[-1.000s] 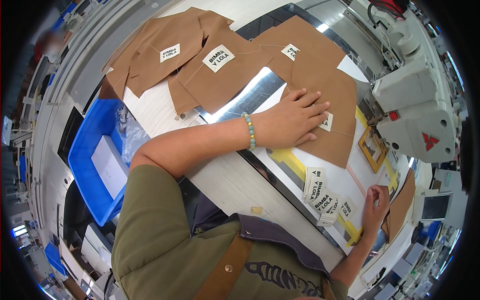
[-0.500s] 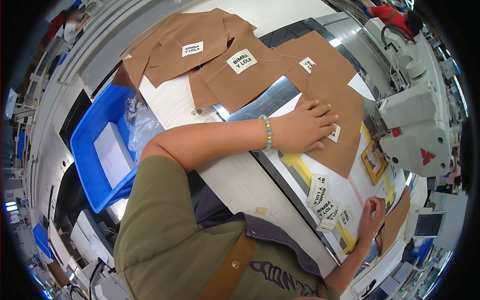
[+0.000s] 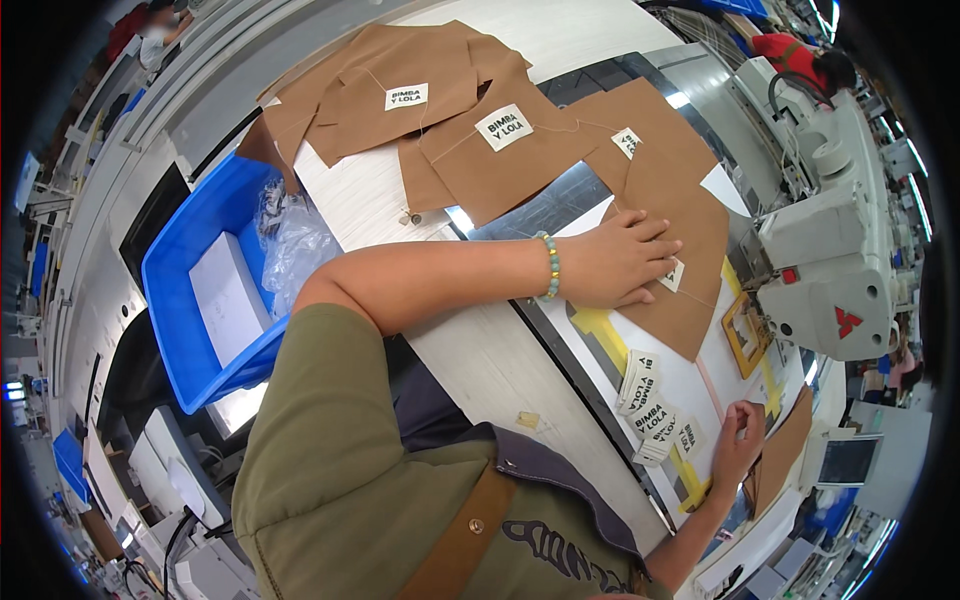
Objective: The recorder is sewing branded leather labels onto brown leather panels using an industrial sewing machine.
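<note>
My left hand (image 3: 625, 262) lies palm down with fingers spread on a brown fabric piece (image 3: 690, 315), partly covering a white printed label (image 3: 674, 276) sewn to it. Several brown pieces (image 3: 400, 125) with similar labels trail away to the far left, apparently linked by thread. My right hand (image 3: 738, 445) rests at the near right, fingers curled in; whatever they may hold is hidden. Just left of it, a fanned stack of loose white labels (image 3: 650, 410) sits on a white work surface (image 3: 603, 345) marked with yellow tape (image 3: 592, 322).
A large grey-white sewing machine head (image 3: 830, 270) stands at the right, a yellow frame (image 3: 745, 335) next to it. More brown material (image 3: 780, 450) lies beyond my right hand. At left is a blue bin (image 3: 175, 300) with clear plastic and a white box. Other people are in the background.
The view has shifted slightly. My left hand stays flat on the brown piece, and my right hand has edged a little toward the loose labels.
</note>
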{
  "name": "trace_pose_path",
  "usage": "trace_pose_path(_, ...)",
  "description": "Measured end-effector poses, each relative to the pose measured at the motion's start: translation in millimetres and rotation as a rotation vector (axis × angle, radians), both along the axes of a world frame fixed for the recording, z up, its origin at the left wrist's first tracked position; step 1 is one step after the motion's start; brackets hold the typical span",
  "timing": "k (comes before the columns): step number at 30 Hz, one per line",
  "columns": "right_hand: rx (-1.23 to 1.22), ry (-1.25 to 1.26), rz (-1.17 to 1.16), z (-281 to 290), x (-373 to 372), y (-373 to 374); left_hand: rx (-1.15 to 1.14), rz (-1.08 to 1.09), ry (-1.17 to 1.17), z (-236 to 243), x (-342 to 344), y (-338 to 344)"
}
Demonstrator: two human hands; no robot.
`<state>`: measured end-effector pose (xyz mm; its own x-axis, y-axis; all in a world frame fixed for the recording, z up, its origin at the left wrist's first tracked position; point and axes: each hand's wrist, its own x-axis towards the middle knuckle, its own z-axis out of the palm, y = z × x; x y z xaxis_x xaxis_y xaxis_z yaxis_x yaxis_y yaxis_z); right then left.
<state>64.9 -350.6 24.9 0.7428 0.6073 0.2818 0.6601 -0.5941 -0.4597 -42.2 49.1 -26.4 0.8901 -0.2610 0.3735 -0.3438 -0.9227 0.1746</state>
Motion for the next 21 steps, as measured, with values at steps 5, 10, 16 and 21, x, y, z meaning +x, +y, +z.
trace_pose_path(5, -0.013, -0.007, -0.004, 1.1, -1.0, 0.7, -0.011, -0.004, 0.003, -0.2, 0.2, 0.6)
trace_pose_path(10, -0.008, -0.006, 0.003, -0.4, 0.8, -1.6, -0.005, -0.002, 0.003, 0.7, 0.3, 0.1)
trace_pose_path(16, -0.007, -0.009, 0.007, -2.5, 2.6, -3.1, 0.010, 0.002, 0.010, 2.6, -0.4, 0.4)
trace_pose_path(21, -0.004, 0.025, -0.020, -1.8, 1.2, -2.5, 0.006, -0.001, 0.022, 4.3, -1.1, 0.3)
